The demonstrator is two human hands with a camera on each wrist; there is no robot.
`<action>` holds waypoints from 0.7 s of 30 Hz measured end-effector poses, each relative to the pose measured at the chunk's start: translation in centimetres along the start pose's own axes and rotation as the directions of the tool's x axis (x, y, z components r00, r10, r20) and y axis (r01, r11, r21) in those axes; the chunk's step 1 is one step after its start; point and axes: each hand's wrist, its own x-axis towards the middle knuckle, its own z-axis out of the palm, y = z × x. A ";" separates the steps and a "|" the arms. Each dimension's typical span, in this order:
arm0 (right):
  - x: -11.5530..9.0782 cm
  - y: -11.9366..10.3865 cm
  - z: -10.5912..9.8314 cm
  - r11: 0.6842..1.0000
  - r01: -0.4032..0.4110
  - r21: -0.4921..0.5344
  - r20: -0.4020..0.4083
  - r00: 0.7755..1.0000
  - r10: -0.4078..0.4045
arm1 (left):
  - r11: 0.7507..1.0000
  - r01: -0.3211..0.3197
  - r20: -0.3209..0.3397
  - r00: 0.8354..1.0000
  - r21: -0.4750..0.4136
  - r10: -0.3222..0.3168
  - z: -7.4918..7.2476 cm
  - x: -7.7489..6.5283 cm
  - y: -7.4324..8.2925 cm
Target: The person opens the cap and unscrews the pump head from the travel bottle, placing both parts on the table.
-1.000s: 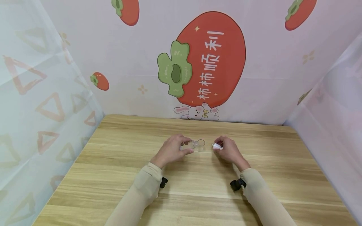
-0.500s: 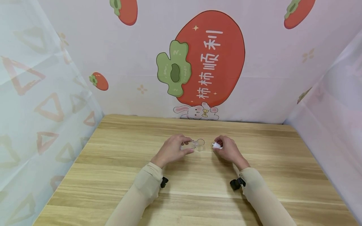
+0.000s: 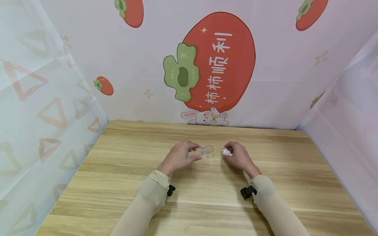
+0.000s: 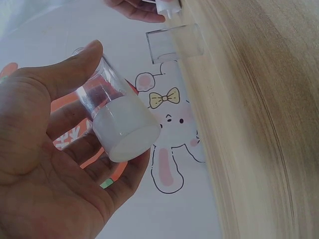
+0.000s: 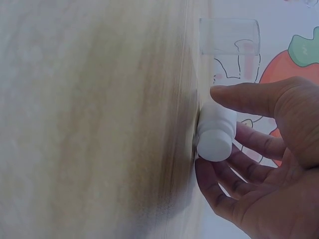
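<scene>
In the head view my left hand (image 3: 179,155) holds a small clear bottle (image 3: 203,150) just above the table. Its thumb and fingers curl round the clear walls in the left wrist view, where the bottle (image 4: 124,127) leans with its frosted whitish base toward the camera. My right hand (image 3: 238,157) pinches a small white nozzle top (image 3: 226,152), with its thin tip facing left. Seen from the right wrist, this white piece (image 5: 215,134) is round and stepped, between thumb and fingers close to the tabletop. A clear cap (image 3: 209,149) stands between the hands, open rim up.
The wood-grain table (image 3: 195,209) reaches back to a printed cloth wall (image 3: 274,98) with a large red persimmon and a rabbit. More cloth hangs at the left (image 3: 53,98) and right (image 3: 348,131). Black cameras (image 3: 245,193) sit on the wrists.
Both hands and the things they hold stay almost where they were. Only a slight shift of the head camera shows.
</scene>
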 end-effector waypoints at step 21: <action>-0.5 -0.1 -0.6 0.999 -0.031 -0.011 0.019 0.999 0.032 | 0.998 0.029 -0.066 0.997 -0.053 -0.033 0.2 0.0 -0.4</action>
